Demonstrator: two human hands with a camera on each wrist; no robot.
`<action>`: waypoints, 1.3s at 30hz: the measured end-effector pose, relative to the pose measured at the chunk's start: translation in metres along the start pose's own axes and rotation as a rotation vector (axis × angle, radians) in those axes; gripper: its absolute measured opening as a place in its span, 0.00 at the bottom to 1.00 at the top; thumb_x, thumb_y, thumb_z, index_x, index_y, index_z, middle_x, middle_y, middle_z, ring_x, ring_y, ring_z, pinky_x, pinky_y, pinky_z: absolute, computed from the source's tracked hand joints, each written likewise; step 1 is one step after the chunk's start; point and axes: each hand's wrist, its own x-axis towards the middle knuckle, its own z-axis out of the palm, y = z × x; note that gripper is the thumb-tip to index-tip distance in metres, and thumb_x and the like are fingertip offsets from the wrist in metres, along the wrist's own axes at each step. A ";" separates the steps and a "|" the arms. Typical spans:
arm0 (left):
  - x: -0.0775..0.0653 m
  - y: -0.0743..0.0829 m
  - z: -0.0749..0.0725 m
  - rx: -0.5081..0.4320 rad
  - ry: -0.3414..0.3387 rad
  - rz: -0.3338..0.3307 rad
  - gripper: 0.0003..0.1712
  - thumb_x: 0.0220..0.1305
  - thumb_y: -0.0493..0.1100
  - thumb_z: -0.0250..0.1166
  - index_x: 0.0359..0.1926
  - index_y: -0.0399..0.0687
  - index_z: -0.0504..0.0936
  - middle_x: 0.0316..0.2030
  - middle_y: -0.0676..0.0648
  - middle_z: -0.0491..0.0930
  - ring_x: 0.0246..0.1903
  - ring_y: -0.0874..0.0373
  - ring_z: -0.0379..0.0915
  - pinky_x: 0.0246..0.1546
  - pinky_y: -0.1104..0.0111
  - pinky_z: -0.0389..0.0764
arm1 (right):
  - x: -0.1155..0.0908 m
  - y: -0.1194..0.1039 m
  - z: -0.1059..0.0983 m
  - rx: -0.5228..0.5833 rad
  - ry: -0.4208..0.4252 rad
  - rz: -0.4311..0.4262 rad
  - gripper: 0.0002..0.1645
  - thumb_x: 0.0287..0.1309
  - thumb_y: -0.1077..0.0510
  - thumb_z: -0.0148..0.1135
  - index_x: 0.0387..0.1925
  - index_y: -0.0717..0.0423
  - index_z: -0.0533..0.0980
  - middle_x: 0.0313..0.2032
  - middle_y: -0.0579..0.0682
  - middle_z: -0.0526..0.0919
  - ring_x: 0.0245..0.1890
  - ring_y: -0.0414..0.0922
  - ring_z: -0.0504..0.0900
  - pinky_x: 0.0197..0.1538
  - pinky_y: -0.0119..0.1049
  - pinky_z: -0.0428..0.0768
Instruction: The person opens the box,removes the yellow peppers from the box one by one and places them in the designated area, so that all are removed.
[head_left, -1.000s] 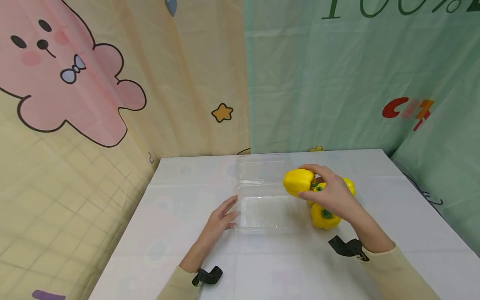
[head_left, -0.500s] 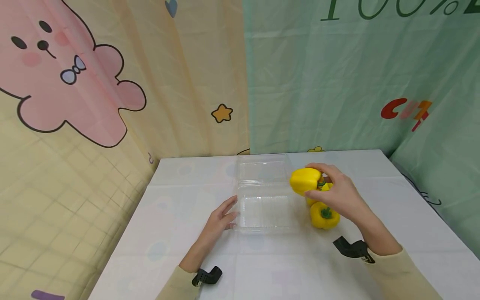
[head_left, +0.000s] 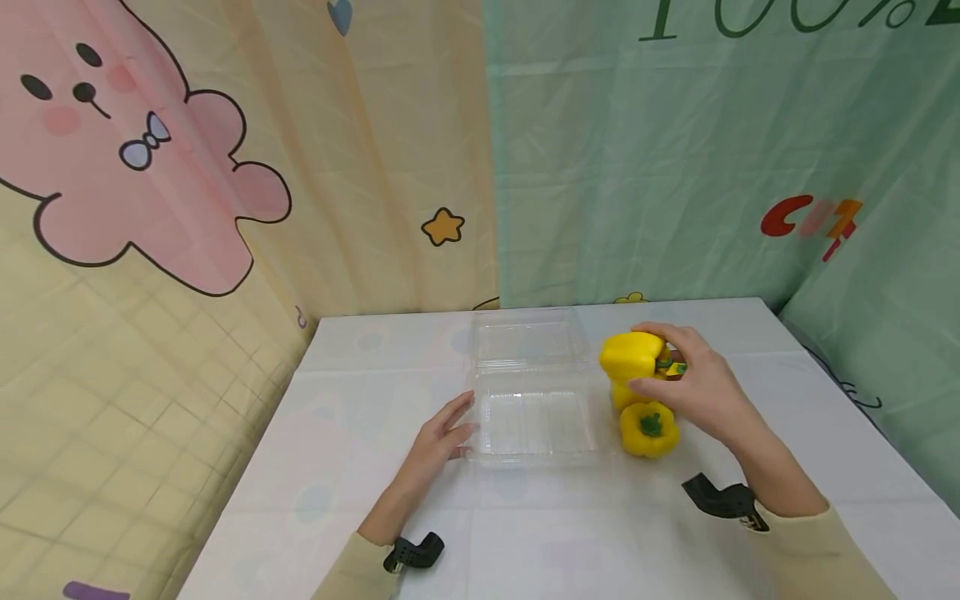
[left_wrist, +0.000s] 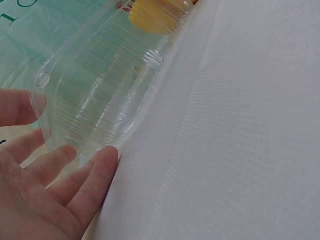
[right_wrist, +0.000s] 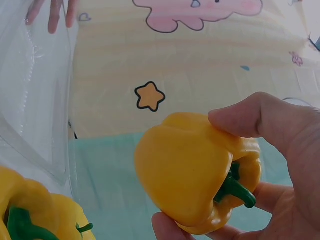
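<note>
A yellow bell pepper (head_left: 632, 355) is gripped in my right hand (head_left: 693, 379), thumb on one side and fingers on the other. Its green stem (right_wrist: 239, 191) points towards the palm in the right wrist view. It overlaps other yellow peppers in the head view; one, a front pepper (head_left: 649, 430), stands stem up on the table. My left hand (head_left: 435, 442) touches the left rim of a clear plastic clamshell box (head_left: 536, 421), fingers loosely bent. In the left wrist view its fingertips (left_wrist: 106, 155) lie at the box's lower edge. The box's lid (head_left: 528, 342) lies folded back behind it.
A white-clothed table (head_left: 525, 533) carries everything, with its back edge close to the patterned curtains (head_left: 637, 150). The peppers stand just right of the box. Black wrist mounts (head_left: 415, 552) sit on both forearms.
My right hand has moved right with the pepper, away from the box and over the other peppers. The left hand and the box have stayed in place.
</note>
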 end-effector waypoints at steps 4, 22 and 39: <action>0.000 0.000 0.000 0.000 0.000 -0.003 0.32 0.74 0.40 0.59 0.76 0.55 0.63 0.74 0.45 0.61 0.64 0.43 0.69 0.50 0.56 0.81 | -0.003 0.004 -0.003 -0.005 0.009 -0.002 0.43 0.58 0.43 0.73 0.71 0.43 0.66 0.61 0.57 0.67 0.57 0.63 0.69 0.51 0.63 0.77; 0.000 -0.002 -0.001 -0.005 -0.007 0.008 0.32 0.74 0.40 0.59 0.76 0.54 0.64 0.74 0.45 0.62 0.64 0.43 0.70 0.50 0.54 0.81 | -0.018 0.026 -0.014 -0.023 0.045 0.021 0.44 0.60 0.45 0.71 0.74 0.45 0.64 0.67 0.63 0.63 0.59 0.70 0.64 0.53 0.67 0.74; -0.001 -0.001 -0.001 -0.006 0.004 0.013 0.32 0.74 0.40 0.58 0.76 0.54 0.64 0.74 0.45 0.62 0.63 0.43 0.70 0.50 0.55 0.81 | -0.029 0.047 -0.026 -0.060 0.093 0.072 0.45 0.59 0.51 0.73 0.72 0.57 0.62 0.67 0.68 0.61 0.57 0.72 0.64 0.51 0.66 0.73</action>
